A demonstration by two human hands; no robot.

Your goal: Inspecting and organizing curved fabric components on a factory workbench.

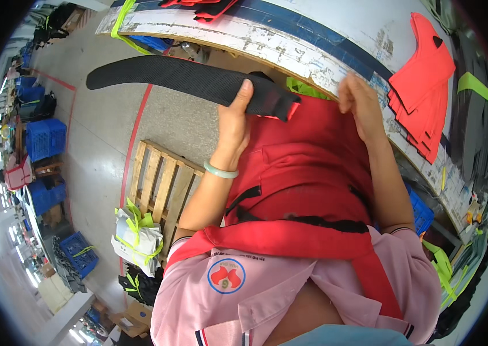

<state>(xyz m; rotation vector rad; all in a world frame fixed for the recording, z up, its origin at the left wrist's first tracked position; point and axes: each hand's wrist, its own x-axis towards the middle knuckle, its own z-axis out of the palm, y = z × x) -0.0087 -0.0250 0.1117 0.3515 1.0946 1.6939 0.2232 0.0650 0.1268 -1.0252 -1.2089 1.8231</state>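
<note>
Black mesh strip (169,78), one in number, is raised above the floor in front of the wearer, long and gently curved, its far end rounded and its near end showing red lining. Red fabric pieces (423,86) lie in one overlapping stack on the worktable (365,32); several edges show, but I cannot give an exact count. One red-and-black bundle (215,8) sits farther along the same table, partly cut off by the frame. One wooden pallet (166,179) lies on the floor, with one white bundle (137,239) tied in yellow-green just beside it. At least three blue crates (46,140) stand to the left.

The table's front edge, its paint worn, runs diagonally beyond the strip and just beside the right hand (362,106). The widest room lies leftward, where the rounded end projects over grey floor (100,132) crossed by red lines.

The left hand (234,127) is closed on the strip near its lined end, thumb uppermost along the mesh, forearm rising from below. The right hand is raised, half open, fingers loosely bent; I see nothing held in it. Both elbows are bent.
</note>
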